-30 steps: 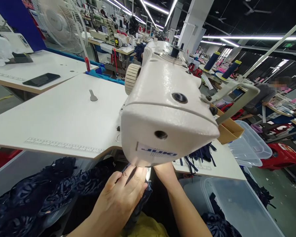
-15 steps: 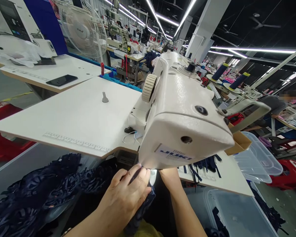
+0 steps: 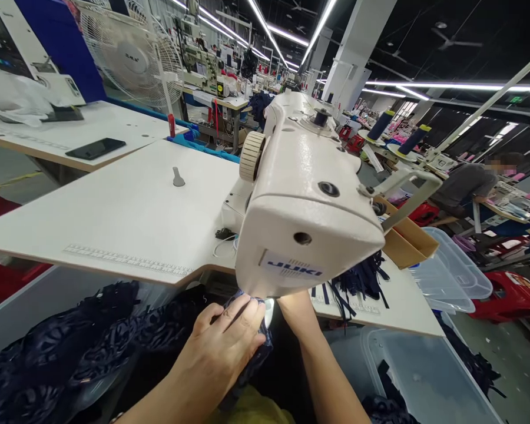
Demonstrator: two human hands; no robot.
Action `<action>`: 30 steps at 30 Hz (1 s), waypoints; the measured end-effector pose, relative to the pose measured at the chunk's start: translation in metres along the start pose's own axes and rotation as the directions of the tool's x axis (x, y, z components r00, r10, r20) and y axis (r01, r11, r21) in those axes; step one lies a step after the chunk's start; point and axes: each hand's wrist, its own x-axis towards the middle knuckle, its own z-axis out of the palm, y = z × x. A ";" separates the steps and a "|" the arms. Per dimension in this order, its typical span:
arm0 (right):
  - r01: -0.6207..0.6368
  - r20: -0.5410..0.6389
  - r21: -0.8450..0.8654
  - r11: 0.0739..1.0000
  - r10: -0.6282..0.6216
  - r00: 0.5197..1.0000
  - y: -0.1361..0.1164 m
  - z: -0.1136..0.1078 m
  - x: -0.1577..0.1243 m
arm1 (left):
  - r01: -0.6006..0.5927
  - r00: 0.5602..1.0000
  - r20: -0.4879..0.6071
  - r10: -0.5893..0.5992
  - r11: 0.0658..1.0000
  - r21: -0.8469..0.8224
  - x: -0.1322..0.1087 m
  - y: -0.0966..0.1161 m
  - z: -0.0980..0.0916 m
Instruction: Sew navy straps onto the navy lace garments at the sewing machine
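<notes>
Right in front of me is the white JUKI sewing machine (image 3: pixel 309 218), its head hiding the needle area. Close against the lower edge of that head, my left hand (image 3: pixel 229 338) has its fingers curled over dark navy patterned fabric (image 3: pixel 267 338). The cloth hangs down beneath my fingers towards my lap. My right hand (image 3: pixel 291 301) reaches behind the machine head from the right; only its wrist side shows, and its fingers are hidden. A small lit white part (image 3: pixel 269 312) of the machine is visible between the hands.
Navy lace pieces (image 3: pixel 83 347) fill a bin at the left. Dark strips (image 3: pixel 362 280) lie on the table right of the machine, near a cardboard box (image 3: pixel 408 238) and clear plastic lids (image 3: pixel 450 271). A phone (image 3: pixel 96 148) rests on the neighbouring table. A person (image 3: pixel 468 182) works farther right.
My view has shifted slightly, so the machine appears farther left. A little more of the navy fabric shows above my left fingers. Both hands stay close to the machine head.
</notes>
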 end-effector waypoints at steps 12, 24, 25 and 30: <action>0.076 -0.052 0.050 0.996 -0.073 0.996 -0.007 0.003 0.003 | 0.072 0.996 0.038 -0.075 0.994 0.080 -0.001 0.005 0.005; 0.077 -0.080 -0.004 0.997 -0.077 0.994 0.004 0.004 0.007 | 0.066 0.997 -0.042 -0.065 0.997 0.038 0.004 0.006 0.005; 0.074 -0.081 -0.003 0.997 -0.074 0.994 0.003 0.003 0.007 | 0.075 0.997 -0.031 -0.074 0.997 0.029 0.004 0.005 0.005; 0.085 -0.048 0.000 0.996 -0.085 0.995 0.000 0.003 0.006 | 0.116 0.992 0.038 -0.117 0.993 0.029 0.003 0.004 0.000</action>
